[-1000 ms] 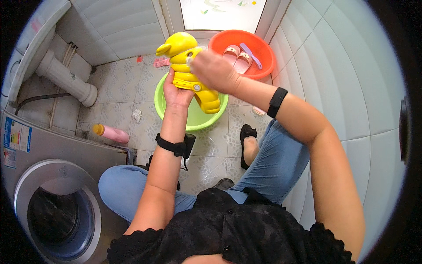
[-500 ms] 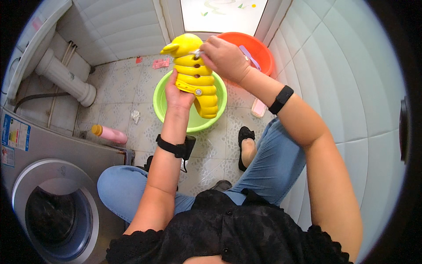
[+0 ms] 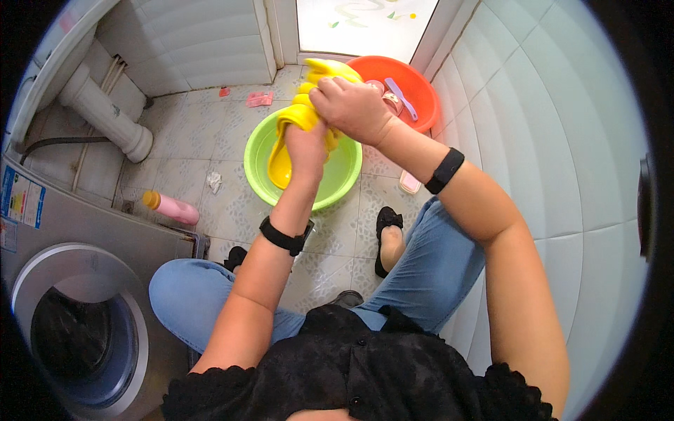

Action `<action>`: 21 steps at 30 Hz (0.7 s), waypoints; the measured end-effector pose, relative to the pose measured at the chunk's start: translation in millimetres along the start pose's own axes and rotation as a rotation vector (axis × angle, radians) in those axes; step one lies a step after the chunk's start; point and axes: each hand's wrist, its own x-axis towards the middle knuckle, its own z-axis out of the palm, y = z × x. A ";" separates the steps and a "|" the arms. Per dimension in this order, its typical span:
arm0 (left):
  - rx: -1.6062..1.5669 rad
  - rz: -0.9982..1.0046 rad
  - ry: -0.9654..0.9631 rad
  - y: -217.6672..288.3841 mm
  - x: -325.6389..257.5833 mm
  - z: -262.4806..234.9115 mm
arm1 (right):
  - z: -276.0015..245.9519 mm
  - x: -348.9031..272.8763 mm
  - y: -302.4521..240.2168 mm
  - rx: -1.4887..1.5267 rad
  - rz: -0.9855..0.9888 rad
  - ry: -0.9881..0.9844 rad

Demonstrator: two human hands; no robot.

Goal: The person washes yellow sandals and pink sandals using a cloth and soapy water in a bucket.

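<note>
Above the green basin [image 3: 345, 184], toward twelve o'clock, both hands clamp a bright yellow cloth [image 3: 284, 151]: left hand [image 3: 306, 147] below, right hand [image 3: 351, 109] on top. Its upper folds stay hidden.

Single head-worn fisheye view, looking steeply down from above the lap.

Faces forward and down over both forearms, rising from the lower edge; hands close, at upper centre. Left hand [image 3: 307, 149] and right hand [image 3: 353, 109] meet directly over a green basin [image 3: 257, 168], with a red basin [image 3: 421, 84] just beyond the right hand. Floor tiles [image 3: 203, 133] spread left of the left hand, washer [image 3: 77, 309] far below-left of it, tiled wall [image 3: 562, 161] curving right of the right hand. Straight edges bowed toward the dark round rim. No second view to share with.
</note>
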 end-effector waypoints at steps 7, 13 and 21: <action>0.375 0.217 0.015 -19.8 -12.5 8.6 | 12.6 6.6 0.6 -0.067 0.125 -0.307; 0.307 0.197 0.108 -3.7 -7.0 1.3 | 14.0 -1.0 -0.8 -0.005 0.043 -0.254; 0.326 0.386 0.177 3.2 5.1 -12.9 | -5.0 -11.5 0.5 0.215 0.162 -0.408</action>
